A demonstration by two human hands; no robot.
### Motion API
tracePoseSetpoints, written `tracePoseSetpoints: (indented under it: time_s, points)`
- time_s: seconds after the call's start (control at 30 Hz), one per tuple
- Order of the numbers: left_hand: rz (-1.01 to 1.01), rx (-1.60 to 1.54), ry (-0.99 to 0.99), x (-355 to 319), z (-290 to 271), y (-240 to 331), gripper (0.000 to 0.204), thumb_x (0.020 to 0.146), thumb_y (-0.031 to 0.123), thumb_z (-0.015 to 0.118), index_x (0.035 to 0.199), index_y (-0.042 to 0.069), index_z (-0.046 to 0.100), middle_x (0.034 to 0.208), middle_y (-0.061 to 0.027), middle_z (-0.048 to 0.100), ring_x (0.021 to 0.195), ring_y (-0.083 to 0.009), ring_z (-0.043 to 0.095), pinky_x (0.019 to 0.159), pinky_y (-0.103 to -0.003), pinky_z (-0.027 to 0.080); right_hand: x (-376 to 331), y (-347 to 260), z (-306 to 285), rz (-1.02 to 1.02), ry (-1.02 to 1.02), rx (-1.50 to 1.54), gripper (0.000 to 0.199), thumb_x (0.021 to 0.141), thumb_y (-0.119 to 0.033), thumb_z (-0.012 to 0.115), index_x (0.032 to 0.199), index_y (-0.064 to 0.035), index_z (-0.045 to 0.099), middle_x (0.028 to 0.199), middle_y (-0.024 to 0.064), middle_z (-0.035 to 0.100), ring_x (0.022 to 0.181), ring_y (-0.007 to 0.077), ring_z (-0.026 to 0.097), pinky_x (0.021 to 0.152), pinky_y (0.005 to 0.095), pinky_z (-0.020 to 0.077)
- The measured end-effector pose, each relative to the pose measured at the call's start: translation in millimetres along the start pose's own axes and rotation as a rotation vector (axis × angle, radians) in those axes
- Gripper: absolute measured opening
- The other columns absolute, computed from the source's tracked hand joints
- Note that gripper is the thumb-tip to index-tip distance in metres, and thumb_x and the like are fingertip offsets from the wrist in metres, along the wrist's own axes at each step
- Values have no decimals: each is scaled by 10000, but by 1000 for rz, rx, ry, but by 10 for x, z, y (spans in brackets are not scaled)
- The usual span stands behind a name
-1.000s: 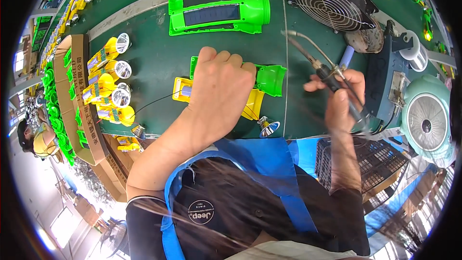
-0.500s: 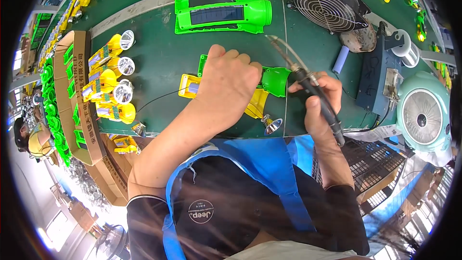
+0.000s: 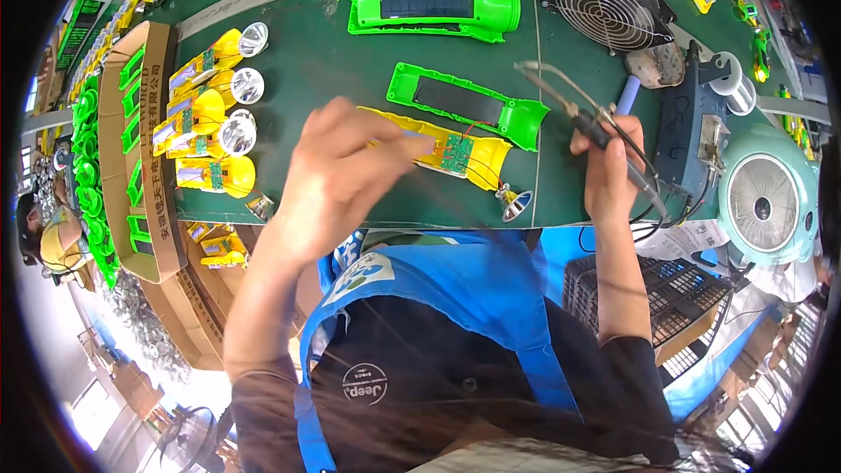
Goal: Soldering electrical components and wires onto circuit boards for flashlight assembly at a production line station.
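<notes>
My right hand [image 3: 613, 180] grips a soldering iron [image 3: 591, 129] by its dark handle, the tip pointing up and left over the table. My left hand [image 3: 337, 180] reaches over the left end of a yellow flashlight shell [image 3: 489, 165]; its fingers are pinched together, and what they hold, if anything, is blurred. The shell carries a green circuit board [image 3: 457, 154], thin wires and a partly covered battery. A small silver reflector [image 3: 517, 203] lies at its right end by the table edge. Just behind lies a green shell half [image 3: 469, 103] with a dark panel, touched by neither hand.
Yellow flashlight halves with reflectors [image 3: 236, 133] line the left, beside a cardboard box [image 3: 158, 149] of green parts. Green shells [image 3: 429, 6] lie at the back. A black fan [image 3: 609, 9], blue-grey soldering station [image 3: 679, 123], solder spool [image 3: 736, 88] and pale green fan [image 3: 762, 206] stand right.
My left hand has drawn back leftward, uncovering the yellow shell and circuit board. The green shell half now lies apart behind it. My right hand has shifted slightly right with the soldering iron.
</notes>
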State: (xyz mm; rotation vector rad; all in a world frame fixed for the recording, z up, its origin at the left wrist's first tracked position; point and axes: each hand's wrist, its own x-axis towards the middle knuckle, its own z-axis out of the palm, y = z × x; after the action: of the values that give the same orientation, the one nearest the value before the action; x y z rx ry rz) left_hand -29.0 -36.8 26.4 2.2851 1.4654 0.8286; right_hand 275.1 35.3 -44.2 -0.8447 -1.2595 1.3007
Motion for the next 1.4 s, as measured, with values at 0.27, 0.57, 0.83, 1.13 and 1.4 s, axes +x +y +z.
tracePoseSetpoints:
  time_s: [0.27, 0.57, 0.83, 1.13, 1.4]
  points:
    - [107, -18, -174, 213, 240, -25, 173, 685, 56, 708, 794, 140, 603, 769, 10, 539, 808, -202, 494, 825, -359, 338, 55, -284, -44, 392, -171, 11, 243, 844, -222, 655, 901, -13, 545, 728, 65, 588, 633, 120, 545, 641, 253, 424]
    - [-43, 63, -149, 182, 385, 42, 133, 737, 67, 676, 802, 120, 572, 795, -18, 506, 801, -218, 509, 822, -377, 358, 232, -266, 141, 486, -316, -114, 259, 828, -247, 654, 848, -20, 530, 698, 51, 573, 566, 112, 546, 575, 245, 433]
    - [-52, 100, -138, 204, 395, 59, 156, 741, 77, 687, 822, 130, 565, 796, -11, 514, 791, -219, 515, 811, -380, 357, 255, -248, 69, 498, -383, -61, 204, 858, -162, 660, 903, -4, 541, 707, 62, 620, 611, 102, 606, 567, 230, 497]
    - [-89, 120, -145, 210, 401, 92, 153, 739, 91, 697, 812, 138, 572, 802, -8, 512, 800, -215, 516, 824, -390, 347, 254, -268, 82, 525, -391, -69, 188, 848, -115, 669, 903, 12, 541, 762, 54, 620, 646, 95, 617, 598, 231, 514]
    - [-105, 182, -145, 205, 429, 106, 154, 718, 97, 705, 788, 137, 573, 766, -1, 503, 774, -208, 516, 803, -390, 342, 177, -240, -19, 432, -396, -97, 207, 829, -103, 673, 935, 34, 560, 800, 92, 642, 668, 129, 653, 647, 248, 534]
